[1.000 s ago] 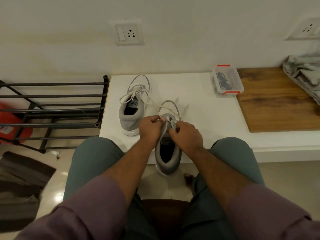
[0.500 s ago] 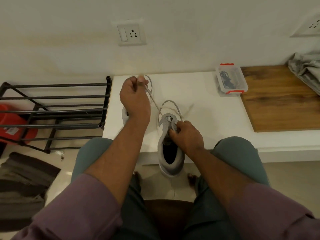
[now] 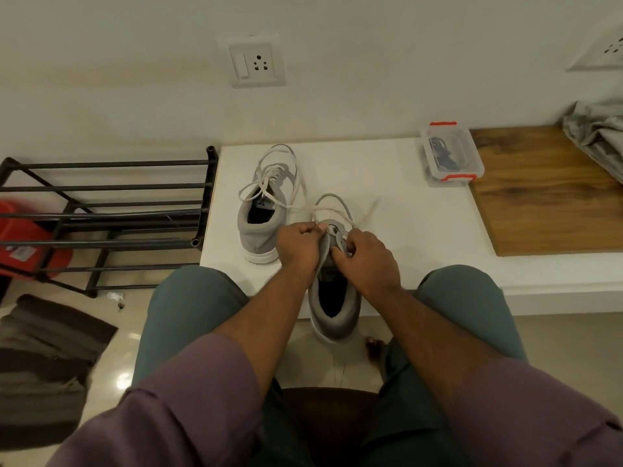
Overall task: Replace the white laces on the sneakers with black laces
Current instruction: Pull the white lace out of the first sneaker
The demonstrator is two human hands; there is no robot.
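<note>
Two grey-and-white sneakers stand on a white ledge [image 3: 404, 230]. The near sneaker [image 3: 333, 308] overhangs the ledge's front edge between my knees. My left hand [image 3: 298, 246] pinches its white lace [image 3: 318, 214] at the eyelets, fingers curled. My right hand [image 3: 365, 259] grips the tongue and eyelet area from the right. The far sneaker [image 3: 264, 210] sits to the left, its white lace still threaded and loosely looped. A clear plastic box [image 3: 450, 155] with orange clips holds black laces at the back right.
A black metal shoe rack [image 3: 108, 210] stands left of the ledge, with a red object [image 3: 23, 244] behind it. A wooden board [image 3: 546, 193] and a crumpled grey cloth [image 3: 596, 133] lie at right. A dark mat [image 3: 43, 358] lies on the floor.
My left hand, which had pulled the white lace up and away toward the far sneaker, has come back down to the near sneaker's eyelets. My right hand stayed on the shoe.
</note>
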